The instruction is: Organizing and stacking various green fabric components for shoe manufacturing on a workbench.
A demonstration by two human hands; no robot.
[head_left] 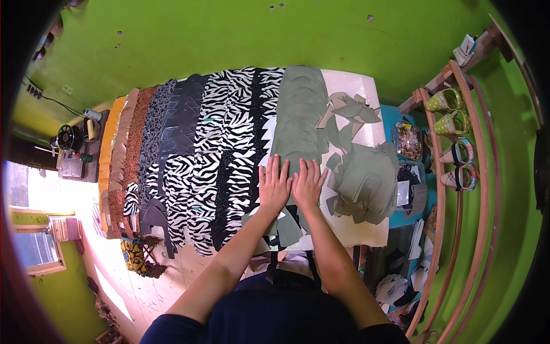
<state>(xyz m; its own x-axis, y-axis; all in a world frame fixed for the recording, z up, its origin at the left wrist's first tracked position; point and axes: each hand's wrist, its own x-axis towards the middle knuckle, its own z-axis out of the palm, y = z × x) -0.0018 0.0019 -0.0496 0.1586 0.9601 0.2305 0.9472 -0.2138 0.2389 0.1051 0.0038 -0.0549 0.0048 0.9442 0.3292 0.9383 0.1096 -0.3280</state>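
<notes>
My left hand [275,186] lies flat at the near end of a long row of overlapping grey-green cut pieces [299,114], fingers stretched out. Beside it my right hand [307,184] rests the same way, fingers spread, the two thumbs close together. Neither hand grips anything. Under my wrists are a few loose grey-green pieces [288,229], partly hidden. Right of my right hand sits a heap of grey-green pieces [366,182], with more loose ones [348,109] behind it. Left of my left hand run overlapping rows of zebra-striped pieces [212,178].
The white tabletop [372,232] also bears dark [186,114], brown [137,132] and yellow [109,137] rows at left. A sewing machine [67,137] stands far left. At right are a wooden rack [455,200] with patterned shoes [450,123] and a blue crate [412,218].
</notes>
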